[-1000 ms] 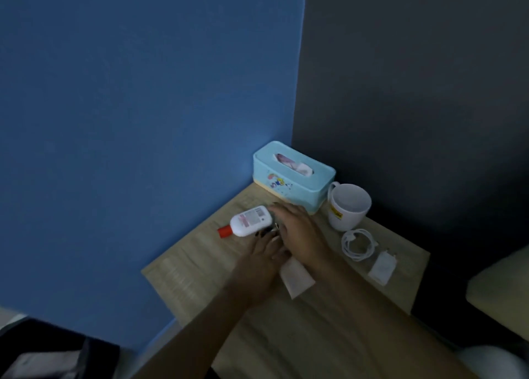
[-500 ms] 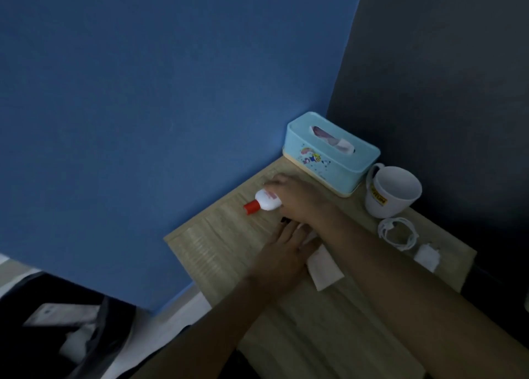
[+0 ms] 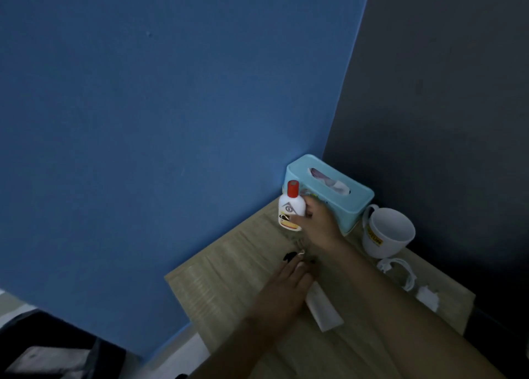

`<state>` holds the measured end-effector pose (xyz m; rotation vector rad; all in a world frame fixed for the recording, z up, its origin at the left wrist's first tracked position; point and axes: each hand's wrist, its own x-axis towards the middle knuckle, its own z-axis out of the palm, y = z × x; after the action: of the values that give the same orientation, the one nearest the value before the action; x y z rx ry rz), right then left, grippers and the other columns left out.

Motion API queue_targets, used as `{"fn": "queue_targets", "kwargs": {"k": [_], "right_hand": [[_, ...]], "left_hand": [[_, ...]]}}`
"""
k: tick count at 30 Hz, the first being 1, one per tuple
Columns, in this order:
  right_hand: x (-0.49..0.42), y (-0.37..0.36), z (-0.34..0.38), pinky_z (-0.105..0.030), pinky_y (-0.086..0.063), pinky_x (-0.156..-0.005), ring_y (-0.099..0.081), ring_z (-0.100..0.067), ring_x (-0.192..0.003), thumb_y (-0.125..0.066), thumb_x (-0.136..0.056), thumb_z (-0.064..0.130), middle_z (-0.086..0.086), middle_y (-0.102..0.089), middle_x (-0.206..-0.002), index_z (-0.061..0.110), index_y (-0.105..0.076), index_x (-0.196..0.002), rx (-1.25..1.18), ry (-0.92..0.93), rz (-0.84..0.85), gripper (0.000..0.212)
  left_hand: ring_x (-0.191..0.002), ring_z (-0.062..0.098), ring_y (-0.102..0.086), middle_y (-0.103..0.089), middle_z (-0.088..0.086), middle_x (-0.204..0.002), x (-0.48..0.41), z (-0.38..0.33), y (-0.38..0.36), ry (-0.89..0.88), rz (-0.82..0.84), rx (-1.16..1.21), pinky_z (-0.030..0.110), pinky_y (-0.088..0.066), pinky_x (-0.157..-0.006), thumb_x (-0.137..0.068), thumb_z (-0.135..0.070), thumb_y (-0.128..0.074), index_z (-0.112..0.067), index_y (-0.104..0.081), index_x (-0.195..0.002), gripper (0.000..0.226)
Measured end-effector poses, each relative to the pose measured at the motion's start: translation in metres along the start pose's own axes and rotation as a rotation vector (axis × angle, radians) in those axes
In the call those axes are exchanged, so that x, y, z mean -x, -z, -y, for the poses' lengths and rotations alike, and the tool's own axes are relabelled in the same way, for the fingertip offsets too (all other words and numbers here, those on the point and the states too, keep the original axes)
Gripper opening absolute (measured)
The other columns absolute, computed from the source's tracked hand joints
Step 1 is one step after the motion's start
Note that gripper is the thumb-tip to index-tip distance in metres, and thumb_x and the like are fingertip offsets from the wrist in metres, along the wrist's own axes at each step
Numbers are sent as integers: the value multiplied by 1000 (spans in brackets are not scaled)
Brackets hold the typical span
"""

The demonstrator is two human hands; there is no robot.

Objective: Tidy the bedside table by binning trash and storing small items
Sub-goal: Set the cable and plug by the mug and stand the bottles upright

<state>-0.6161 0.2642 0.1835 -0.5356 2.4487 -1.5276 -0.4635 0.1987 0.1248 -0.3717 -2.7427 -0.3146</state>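
Holding white bottle [image 3: 291, 210] upright, red cap up, right hand [image 3: 317, 224] grip wrapped round its body, just in front of teal tissue box [image 3: 329, 191] at tabletop [image 3: 229, 267] corner. Left hand [image 3: 282, 291] flat on tabletop, fingers loose, holding nothing, partly over white paper [image 3: 323, 311]. Small dark item [image 3: 289, 256] near fingertips. Mug [image 3: 386, 232], cable [image 3: 396, 271] right.

The right hand [image 3: 316, 221] reaches farthest forward, its forearm running in from the lower right, fingers and thumb wrapped around a small white bottle [image 3: 291, 209] held upright. The left hand [image 3: 282, 288] lies lower and nearer, palm down with fingers stretched flat and together, its forearm coming up from the bottom edge, crossing beneath the right forearm.
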Motion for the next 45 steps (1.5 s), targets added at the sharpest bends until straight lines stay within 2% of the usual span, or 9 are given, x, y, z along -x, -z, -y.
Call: {"fn": "queue_targets", "kwargs": {"k": [6, 16, 20, 23, 26, 32, 35, 39, 45], "right_hand": [[-23, -16, -9, -43, -56, -86, -67, -20, -95, -79, -72, 14, -4, -72, -103, 15, -64, -107, 55, 19, -39, 38], [-22, -22, -7, -35, -54, -90, -66, -16, -104, -72, -81, 13, -4, -69, -115, 15, -56, -122, 97, 55, -14, 45], [27, 27, 1, -26, -42, -98, -53, -10, -118, -56, -92, 10, 4, -59, -125, 16, -58, -127, 303, 118, -98, 35], [67, 62, -1, -22, -45, -97, -57, -1, -111, -57, -84, -7, 10, -65, -118, 25, -63, -115, 178, 55, 34, 46], [82, 66, -9, -6, -44, -78, -58, 17, -92, -66, -81, 0, 23, -64, -102, 30, -62, -109, 154, 29, 165, 41], [65, 42, -25, -15, -51, -80, -65, 0, -101, -69, -80, 2, 11, -71, -107, 22, -62, -115, -81, 9, -50, 41], [53, 32, -31, -27, -54, -84, -66, -5, -100, -67, -84, 7, 9, -70, -106, 21, -64, -111, -41, 13, -105, 31], [41, 24, -34, -35, -55, -86, -64, -9, -103, -64, -87, 12, 1, -69, -114, 16, -62, -114, 26, 13, -221, 27], [31, 16, -36, -41, -59, -81, -66, -9, -100, -65, -87, 12, 1, -69, -113, 18, -62, -116, 14, 8, -348, 29]], "left_hand": [[-133, 20, -41, -60, -1, -129, 1, 8, -2, -42, -61, 45, 34, -33, -109, -88, -19, -41, -21, -54, -114, 29], [-136, 21, -40, -53, 5, -138, 0, 21, 4, 23, -79, 213, 31, -37, -110, -84, -12, -66, -15, -51, -129, 47], [-129, 12, -45, -43, -4, -144, -11, 22, 19, 274, -81, 416, 15, -38, -101, -95, -33, -44, -22, -46, -135, 41], [-109, 10, -53, -50, 2, -129, -29, 23, 23, 249, -115, 464, 23, -46, -88, -93, -42, -39, -18, -53, -123, 41], [-95, 3, -60, -65, -1, -110, -52, 22, 24, 312, -156, 611, 20, -49, -80, -94, -33, -52, -25, -54, -111, 20], [-99, 9, -60, -62, 1, -109, -77, 24, 14, 398, -162, 729, 37, -53, -85, -86, -31, -65, -19, -57, -112, 30], [-105, 7, -58, -57, -4, -114, -70, 31, 12, 507, -229, 799, 30, -53, -87, -76, -43, -71, -24, -54, -119, 50], [-105, 8, -53, -52, -5, -116, -56, 46, 7, 584, -398, 662, 20, -46, -89, -80, -34, -70, -18, -50, -124, 51], [-130, 20, -40, -38, 7, -141, -63, 64, -2, 730, -379, 541, 38, -39, -108, -84, -28, -68, -12, -33, -142, 70]]}}
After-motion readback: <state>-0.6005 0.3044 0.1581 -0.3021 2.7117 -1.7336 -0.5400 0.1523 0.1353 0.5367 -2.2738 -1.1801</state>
